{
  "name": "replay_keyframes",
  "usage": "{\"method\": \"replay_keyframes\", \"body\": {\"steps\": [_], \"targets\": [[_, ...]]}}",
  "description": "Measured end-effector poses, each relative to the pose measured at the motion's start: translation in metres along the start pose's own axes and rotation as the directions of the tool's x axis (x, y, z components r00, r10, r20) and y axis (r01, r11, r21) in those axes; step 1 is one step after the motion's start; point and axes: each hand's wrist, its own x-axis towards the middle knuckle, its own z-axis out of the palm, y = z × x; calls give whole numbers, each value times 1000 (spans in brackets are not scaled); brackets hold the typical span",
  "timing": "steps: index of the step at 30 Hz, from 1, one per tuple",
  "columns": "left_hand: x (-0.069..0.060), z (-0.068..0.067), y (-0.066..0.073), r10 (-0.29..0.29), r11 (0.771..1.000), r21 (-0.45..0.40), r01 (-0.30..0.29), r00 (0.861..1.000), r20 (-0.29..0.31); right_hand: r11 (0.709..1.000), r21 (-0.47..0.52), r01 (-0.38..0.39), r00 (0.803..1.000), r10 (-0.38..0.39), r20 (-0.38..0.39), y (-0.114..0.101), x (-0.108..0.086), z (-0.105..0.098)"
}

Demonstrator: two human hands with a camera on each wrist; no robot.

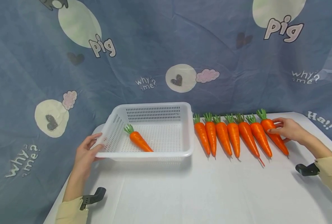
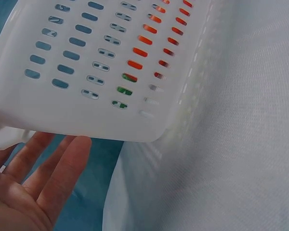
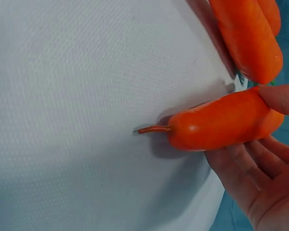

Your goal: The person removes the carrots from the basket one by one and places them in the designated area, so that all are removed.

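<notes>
My left hand (image 1: pixel 84 155) holds the left rim of a white plastic basket (image 1: pixel 154 154) near its front corner. In the left wrist view, the fingers (image 2: pixel 62 168) of this hand reach up under the rim, against the slotted wall. One orange carrot (image 1: pixel 139 141) with a green top lies inside the basket. My right hand (image 1: pixel 290 130) grips the rightmost carrot (image 1: pixel 278 140) of a row. Seen from the right wrist, the thumb is on one side of that carrot (image 3: pixel 216 125) and the fingers are on the other.
Several more carrots (image 1: pixel 233 137) lie side by side between the basket and my right hand, tops toward the back. All rest on a white-covered table (image 1: pixel 211 189). A blue printed cloth (image 1: pixel 143 56) hangs behind it.
</notes>
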Motion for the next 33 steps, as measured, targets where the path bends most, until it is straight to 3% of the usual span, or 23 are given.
{"method": "replay_keyframes", "body": {"steps": [8,11,13,14,18,20,27,33], "targets": [[20,-6,-31,10,1000,-3,-10,1000,6,1000,-14,1,999,-1,34,3,1,1],[19,-7,-30,14,1000,-9,-14,1000,23,1000,-17,-7,999,8,50,6,2,1],[11,-4,-15,-10,1000,5,10,1000,16,1000,-17,-11,998,12,60,7,2,1],[11,-4,-15,-8,1000,-2,8,1000,22,1000,-20,-12,998,14,63,7,3,1],[15,-4,-20,-30,999,27,30,1000,-1,1000,-28,-14,997,16,74,6,1,1],[23,-7,-35,-12,1000,17,12,1000,0,1000,-28,-13,997,15,74,5,0,1],[22,-7,-34,1,1000,15,-1,1000,7,1000,-13,3,997,-1,82,2,-4,1],[12,-4,-16,-3,1000,-3,3,1000,9,999,-15,53,996,-51,77,0,-12,-3]]}}
